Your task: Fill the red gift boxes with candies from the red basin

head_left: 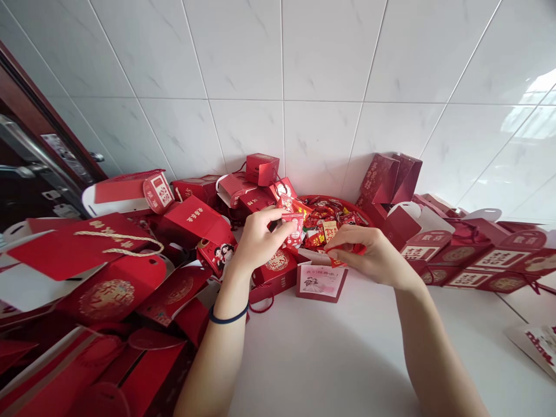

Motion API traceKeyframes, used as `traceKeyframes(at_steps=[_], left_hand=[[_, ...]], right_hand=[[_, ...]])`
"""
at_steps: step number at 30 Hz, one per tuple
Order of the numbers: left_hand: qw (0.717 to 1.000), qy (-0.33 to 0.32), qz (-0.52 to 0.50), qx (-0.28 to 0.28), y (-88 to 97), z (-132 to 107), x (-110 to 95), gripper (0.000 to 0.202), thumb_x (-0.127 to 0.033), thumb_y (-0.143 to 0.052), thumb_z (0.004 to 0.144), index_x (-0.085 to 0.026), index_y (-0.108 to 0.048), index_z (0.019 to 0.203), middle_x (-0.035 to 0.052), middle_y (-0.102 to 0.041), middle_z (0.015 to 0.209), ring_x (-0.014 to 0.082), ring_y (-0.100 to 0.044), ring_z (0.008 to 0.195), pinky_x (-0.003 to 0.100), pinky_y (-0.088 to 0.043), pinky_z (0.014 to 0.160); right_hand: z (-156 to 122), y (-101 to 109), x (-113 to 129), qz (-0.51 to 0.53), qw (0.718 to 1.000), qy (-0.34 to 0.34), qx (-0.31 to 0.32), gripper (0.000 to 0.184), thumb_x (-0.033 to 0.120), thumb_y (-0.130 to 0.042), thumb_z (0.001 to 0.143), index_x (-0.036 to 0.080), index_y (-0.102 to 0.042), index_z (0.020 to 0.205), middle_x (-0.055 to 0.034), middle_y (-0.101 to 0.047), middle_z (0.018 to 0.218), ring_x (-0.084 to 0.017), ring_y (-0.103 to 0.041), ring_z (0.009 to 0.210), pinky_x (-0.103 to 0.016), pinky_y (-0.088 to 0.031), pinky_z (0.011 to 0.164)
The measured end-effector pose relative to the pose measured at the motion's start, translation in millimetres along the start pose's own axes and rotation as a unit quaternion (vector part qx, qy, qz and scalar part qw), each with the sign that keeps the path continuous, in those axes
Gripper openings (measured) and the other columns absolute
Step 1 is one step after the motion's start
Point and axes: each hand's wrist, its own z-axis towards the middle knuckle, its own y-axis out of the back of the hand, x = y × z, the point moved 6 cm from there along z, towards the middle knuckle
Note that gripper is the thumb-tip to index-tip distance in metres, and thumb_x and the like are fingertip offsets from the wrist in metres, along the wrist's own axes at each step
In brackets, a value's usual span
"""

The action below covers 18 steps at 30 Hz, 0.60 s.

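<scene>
My left hand is closed around several red wrapped sweets, with the thumb and fingers facing right. My right hand pinches a small red-orange wrapped sweet just above an open gift box. That box is red with a pale printed front and stands upright on the white table. Behind both hands lies a red tray filled with wrapped sweets. A red box with gold lettering sits beneath my left hand, left of the open one.
Many red gift boxes are heaped on the left, some with flaps up and cord handles. Stacked boxes line the right, with taller dark red boxes near the tiled wall. A printed white item lies at the right edge.
</scene>
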Motion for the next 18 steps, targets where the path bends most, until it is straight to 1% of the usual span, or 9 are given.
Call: traceKeyframes(at_steps=[5, 8, 10, 13, 16, 18], left_hand=[[1.000, 0.003, -0.004, 0.002, -1.4, 0.9, 0.6, 0.023, -0.029, -0.063, 0.085, -0.018, -0.059, 0.064, -0.0014, -0.055, 0.067, 0.0156, -0.049, 0.068, 0.028, -0.038, 0.065], [1.000, 0.003, 0.001, 0.001, -1.5, 1.0, 0.3, 0.024, -0.029, -0.063, 0.084, -0.018, -0.059, 0.063, -0.0016, -0.054, 0.066, 0.0155, -0.048, 0.066, 0.028, -0.037, 0.064], [1.000, 0.002, 0.005, -0.001, -1.2, 0.8, 0.3, 0.024, -0.029, -0.063, 0.084, -0.018, -0.059, 0.063, -0.0015, -0.054, 0.065, 0.0154, -0.049, 0.066, 0.028, -0.037, 0.063], [1.000, 0.000, 0.006, -0.005, -1.4, 0.4, 0.6, 0.025, -0.029, -0.064, 0.084, -0.018, -0.060, 0.062, -0.0007, -0.056, 0.065, 0.0161, -0.050, 0.065, 0.029, -0.039, 0.063], [1.000, -0.006, -0.020, 0.012, -5.4, 0.2, -0.7, 0.023, -0.033, -0.064, 0.087, -0.018, -0.066, 0.068, 0.0019, -0.064, 0.071, 0.0188, -0.057, 0.071, 0.030, -0.044, 0.066], [0.999, -0.009, -0.038, 0.027, -9.9, 0.1, -2.8, 0.024, -0.036, -0.064, 0.088, -0.018, -0.070, 0.073, 0.0034, -0.069, 0.076, 0.0208, -0.061, 0.077, 0.031, -0.047, 0.070]], right_hand=[[5.9, -15.9, -0.7, -0.078, 0.996, 0.037, 0.002, 0.024, 0.023, -0.058, 0.095, 0.021, -0.072, 0.076, -0.0046, -0.067, 0.075, -0.018, -0.057, 0.072, -0.030, -0.046, 0.066], [7.8, -21.2, -4.4, -0.110, 0.993, 0.039, 0.007, 0.023, 0.024, -0.058, 0.095, 0.021, -0.072, 0.077, -0.0052, -0.067, 0.076, -0.018, -0.057, 0.072, -0.029, -0.045, 0.064], [7.7, -20.9, -6.1, -0.116, 0.993, 0.036, 0.007, 0.021, 0.025, -0.058, 0.095, 0.021, -0.072, 0.079, -0.0056, -0.069, 0.078, -0.018, -0.059, 0.073, -0.030, -0.046, 0.064], [6.7, -13.7, -6.6, -0.094, 0.995, 0.022, -0.023, 0.019, 0.027, -0.059, 0.094, 0.021, -0.073, 0.083, -0.0056, -0.071, 0.080, -0.019, -0.063, 0.075, -0.032, -0.050, 0.068], [5.2, -5.0, -6.8, -0.030, 0.997, -0.011, -0.067, 0.017, 0.033, -0.063, 0.094, 0.021, -0.073, 0.089, -0.0058, -0.074, 0.087, -0.021, -0.068, 0.080, -0.033, -0.054, 0.073], [4.9, -3.8, -6.6, 0.015, 0.996, -0.028, -0.083, 0.018, 0.038, -0.065, 0.093, 0.021, -0.072, 0.094, -0.0063, -0.075, 0.095, -0.021, -0.070, 0.086, -0.032, -0.056, 0.075]])
